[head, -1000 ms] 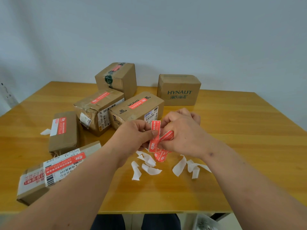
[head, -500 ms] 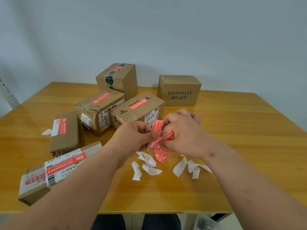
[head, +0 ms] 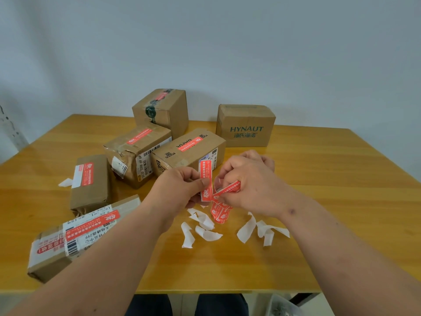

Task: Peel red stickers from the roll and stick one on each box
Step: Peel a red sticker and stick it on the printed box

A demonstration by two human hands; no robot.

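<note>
- Left hand [head: 182, 190]: grip pinched on upright red sticker [head: 206, 179].
- Right hand [head: 248, 181]: grip clamped on sticker roll [head: 224, 201] above the surface [head: 319, 201].
- HYNAUT box [head: 246, 126]: unstickered.

Head camera looks forward and down, close over the table [head: 319, 179].

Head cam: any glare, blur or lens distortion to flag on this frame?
Head view: soft, even light with faint shadows; a mild sheen on the wooden table near its left edge; wide-angle stretch makes both forearms balloon toward the bottom corners; print on the HYNAUT box reads sharp, while the small text on the red sticker pinched by the left hand is legible but soft.
</note>
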